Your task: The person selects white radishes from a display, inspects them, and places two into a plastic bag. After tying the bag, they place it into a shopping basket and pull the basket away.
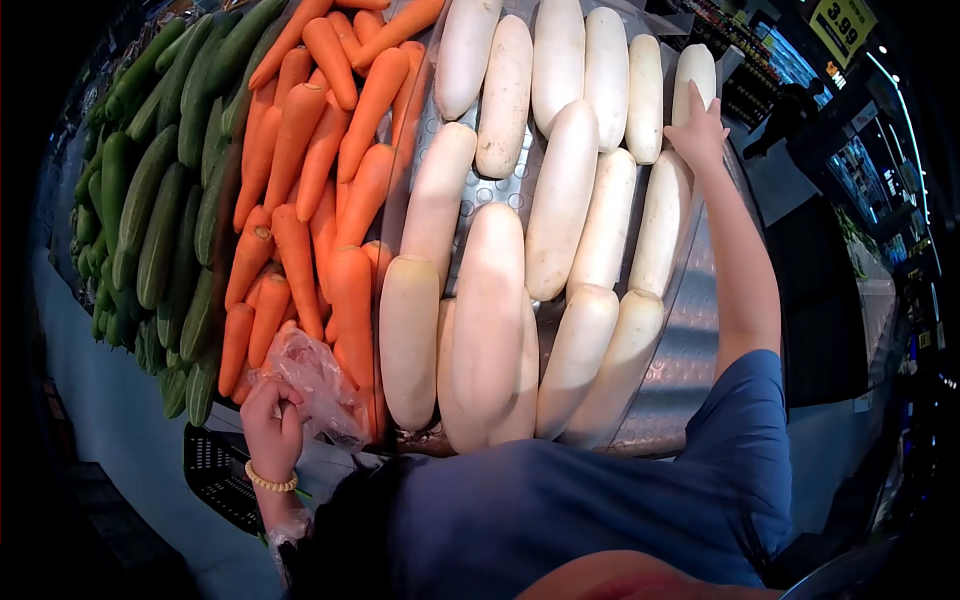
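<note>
My left hand, with a beaded bracelet at the wrist, is closed on a crumpled clear plastic bag. The bag lies over the near end of the carrots. At the far right of the display, my right hand reaches out with its fingers spread. Its fingers overlap the lower part of an upright white radish, and another radish lies just below the hand. More white radishes rest in loose rows on the metal tray.
Green cucumbers are heaped left of the carrots. A clear divider stands between carrots and radishes. Below my left hand is a black basket. A yellow price sign hangs at the upper right, and a person is in the background.
</note>
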The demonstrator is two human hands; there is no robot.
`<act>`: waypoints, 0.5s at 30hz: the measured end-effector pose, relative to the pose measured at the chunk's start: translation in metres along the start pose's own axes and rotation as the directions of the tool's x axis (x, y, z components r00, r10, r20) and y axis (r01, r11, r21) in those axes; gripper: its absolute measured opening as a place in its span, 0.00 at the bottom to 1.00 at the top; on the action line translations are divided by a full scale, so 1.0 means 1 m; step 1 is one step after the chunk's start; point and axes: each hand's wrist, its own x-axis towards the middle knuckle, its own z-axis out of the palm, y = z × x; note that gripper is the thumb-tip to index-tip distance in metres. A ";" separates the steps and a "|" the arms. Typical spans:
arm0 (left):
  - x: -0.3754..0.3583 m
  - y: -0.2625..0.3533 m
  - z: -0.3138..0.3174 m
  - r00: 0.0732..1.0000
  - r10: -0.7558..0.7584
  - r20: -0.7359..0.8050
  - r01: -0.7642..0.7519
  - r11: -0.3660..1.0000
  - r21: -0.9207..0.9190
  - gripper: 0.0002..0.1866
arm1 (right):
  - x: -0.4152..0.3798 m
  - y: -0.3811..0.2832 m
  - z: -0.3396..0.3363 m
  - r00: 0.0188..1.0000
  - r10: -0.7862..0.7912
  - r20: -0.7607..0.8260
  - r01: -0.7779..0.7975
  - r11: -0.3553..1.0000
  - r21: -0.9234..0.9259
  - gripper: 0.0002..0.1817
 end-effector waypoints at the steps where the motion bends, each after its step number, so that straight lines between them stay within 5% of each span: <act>1: -0.003 0.000 -0.003 1.000 -0.010 -0.010 0.010 1.000 -0.004 0.06 | 0.006 0.003 -0.003 0.999 0.040 0.000 -0.039 0.989 0.141 0.51; 2: -0.008 0.000 -0.004 0.999 -0.032 -0.030 0.032 0.999 -0.020 0.06 | 0.015 0.012 -0.010 0.996 0.015 0.094 -0.065 0.825 0.561 0.48; 4: -0.015 0.000 -0.008 0.997 -0.009 -0.074 0.008 1.000 -0.013 0.06 | 0.032 0.028 -0.015 0.979 0.152 0.135 -0.180 0.339 0.923 0.40; 6: -0.018 0.001 -0.009 0.994 0.051 -0.097 -0.052 0.999 -0.004 0.05 | 0.041 0.056 -0.037 0.918 0.244 0.312 -0.293 -0.112 0.950 0.31; 7: -0.019 0.004 -0.011 0.996 0.050 -0.070 -0.052 0.998 -0.027 0.06 | 0.019 0.044 -0.059 0.928 0.167 0.332 -0.290 -0.234 0.928 0.32; 10: -0.013 0.021 -0.013 0.987 0.130 -0.091 -0.136 0.988 -0.066 0.08 | -0.037 0.014 -0.093 0.979 0.116 0.169 -0.119 -0.349 0.930 0.34; 13: 0.008 0.058 -0.008 0.895 0.373 -0.244 -0.378 0.925 0.026 0.15 | -0.089 -0.007 -0.136 0.979 -0.105 0.173 -0.202 -0.475 0.857 0.36; 15: 0.027 0.082 -0.004 0.762 0.597 -0.252 -0.549 0.801 0.239 0.28 | -0.124 -0.033 -0.172 0.943 -0.248 0.221 -0.303 -0.373 0.877 0.39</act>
